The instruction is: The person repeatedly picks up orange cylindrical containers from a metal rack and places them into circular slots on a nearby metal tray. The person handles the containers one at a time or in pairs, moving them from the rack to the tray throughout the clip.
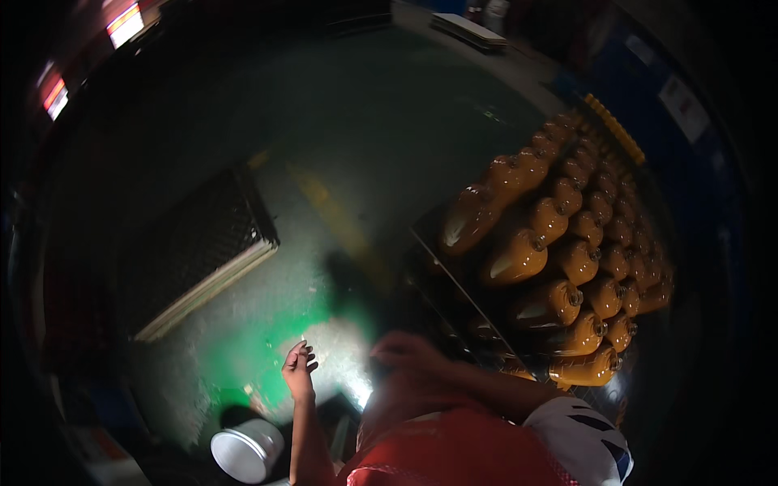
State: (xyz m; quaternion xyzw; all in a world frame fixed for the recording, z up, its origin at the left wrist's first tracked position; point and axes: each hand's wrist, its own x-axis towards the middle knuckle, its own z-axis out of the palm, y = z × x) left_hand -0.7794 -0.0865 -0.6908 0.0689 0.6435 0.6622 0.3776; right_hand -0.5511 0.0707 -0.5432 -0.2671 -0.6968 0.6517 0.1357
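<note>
My left hand [299,366] is raised over the lit patch of floor, its fingers curled. A tiny pale thing [303,338] shows at its fingertips, too small to name. My right hand [397,350] is held in front of my body, dim and smeared, so its fingers cannot be read. To the right of it, rows of glossy orange-brown, rounded, bottle-like pieces [519,257] lie on a dark rack [466,296]. Below and left of my left hand stands a white bucket [243,454]. Neither hand touches the pieces or the bucket.
A dark grid-like panel or crate [219,219] with a pale edge lies on the green floor [365,105] to the left. A yellow line [332,211] marks the floor. A blue cabinet or wall [681,130] stands far right, and a flat pale board [470,31] lies at the back.
</note>
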